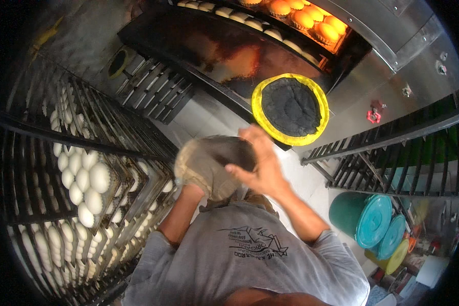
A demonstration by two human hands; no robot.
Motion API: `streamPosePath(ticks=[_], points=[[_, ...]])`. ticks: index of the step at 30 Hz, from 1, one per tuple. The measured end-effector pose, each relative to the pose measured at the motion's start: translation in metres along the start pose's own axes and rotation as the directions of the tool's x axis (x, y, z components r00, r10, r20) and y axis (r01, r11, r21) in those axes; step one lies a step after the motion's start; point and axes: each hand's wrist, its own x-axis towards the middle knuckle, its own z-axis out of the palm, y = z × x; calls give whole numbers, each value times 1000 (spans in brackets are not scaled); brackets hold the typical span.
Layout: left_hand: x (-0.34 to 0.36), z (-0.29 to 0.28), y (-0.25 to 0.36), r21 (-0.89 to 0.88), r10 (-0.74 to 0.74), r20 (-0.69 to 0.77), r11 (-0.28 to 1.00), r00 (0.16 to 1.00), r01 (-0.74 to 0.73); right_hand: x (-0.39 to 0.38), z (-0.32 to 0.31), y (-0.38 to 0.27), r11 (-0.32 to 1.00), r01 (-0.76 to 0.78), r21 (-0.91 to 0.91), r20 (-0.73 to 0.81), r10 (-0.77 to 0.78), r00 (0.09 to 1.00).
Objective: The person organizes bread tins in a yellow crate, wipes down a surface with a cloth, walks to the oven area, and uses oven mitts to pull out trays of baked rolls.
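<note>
A round, dark, padded oven mitt [217, 163] with a tan edge is at my left hand. My left wrist [193, 192] runs into it from below, and the mitt hides that hand's fingers. At the mitt's right edge is my right hand [262, 166], slightly blurred. Its thumb and fingers are spread apart, the thumb pointing across the dark pad; I cannot tell whether it touches. Beyond the right hand, a second round mitt [290, 109], black with a bright yellow rim, lies by the front of the oven.
Ahead is a lit oven [336, 56] holding browned buns [303, 19], with pale dough pieces [239, 18] in front of them. A tall rack [76, 137] of trays with pale dough balls [82, 178] stands left. Right are a metal rack [392, 137] and lidded teal buckets [373, 221].
</note>
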Motion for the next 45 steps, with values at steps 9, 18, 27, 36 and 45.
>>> streamPosePath(ticks=[9, 18, 27, 36, 45], points=[[70, -58, 165, 916, 575, -144, 385, 805, -111, 82, -74, 84, 693, -172, -700, 38, 277, 960], [278, -59, 291, 996, 297, -57, 84, 953, 33, 62, -65, 62, 806, -165, -569, -27, 182, 983], [420, 4, 303, 998, 244, 62, -29, 968, -56, 46, -74, 17, 781, -525, 337, -492, 622, 609], [446, 19, 299, 982, 263, 124, -169, 957, -81, 69, -68, 21, 745, -318, 586, -606, 664, 439], [455, 9, 300, 949, 298, 133, -313, 945, -35, 135, -70, 79, 234, 209, 950, -304, 849, 432]])
